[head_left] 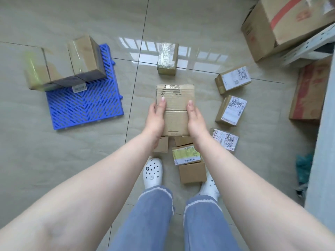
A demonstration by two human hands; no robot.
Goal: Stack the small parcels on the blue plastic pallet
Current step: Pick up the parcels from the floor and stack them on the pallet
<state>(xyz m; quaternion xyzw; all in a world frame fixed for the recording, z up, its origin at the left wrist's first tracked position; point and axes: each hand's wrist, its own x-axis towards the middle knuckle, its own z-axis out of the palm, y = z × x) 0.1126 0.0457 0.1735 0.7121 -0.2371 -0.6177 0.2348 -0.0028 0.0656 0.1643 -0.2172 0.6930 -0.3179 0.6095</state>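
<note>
Two hands, left hand [157, 116] and right hand [194, 118], clamped on opposite sides of a taped cardboard parcel [175, 109], held above the tiled floor [81, 160]. Well left: blue plastic pallet [85, 105], carrying three stacked boxes [67, 66] at its far edge.

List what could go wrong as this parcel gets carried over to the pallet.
1. The cardboard parcel is pinched only at its sides by the left hand and right hand, so it might slip.
2. Small boxes lie by the feet: a trip hazard.
3. The parcels on the blue pallet overhang its far-left edge; adding weight there could tip them.
</note>
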